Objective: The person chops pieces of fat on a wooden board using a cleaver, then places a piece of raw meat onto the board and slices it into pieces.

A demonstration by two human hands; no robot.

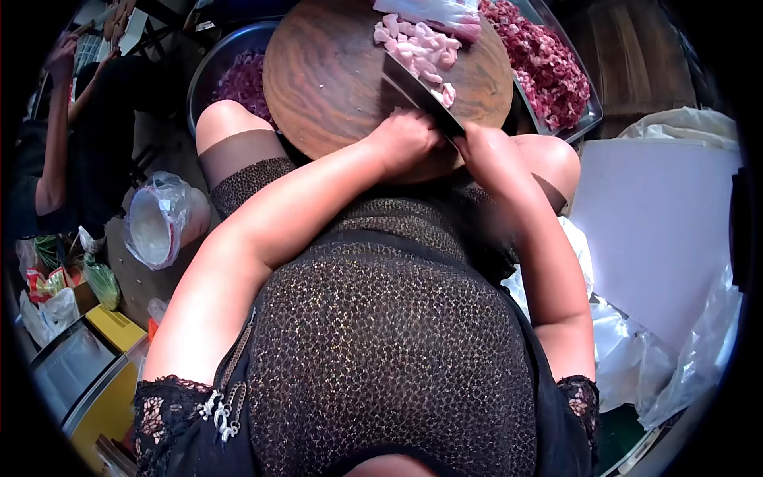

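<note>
My right hand grips a cleaver by its handle. The dark blade slants up and left across a round wooden chopping block. Close against the blade's near side, my left hand rests at the block's front edge with its fingers curled. Whatever those fingers may hold is hidden. Just past the blade lies a loose heap of pale pink meat strips. A larger slab of meat, whitish with a pink edge, sits at the top of the block and runs out of view.
Right of the block, a metal tray holds chopped red meat. A metal basin with dark red meat stands to the left. Below it is a plastic-lined bucket. Another person's arm shows at far left. A white board lies right.
</note>
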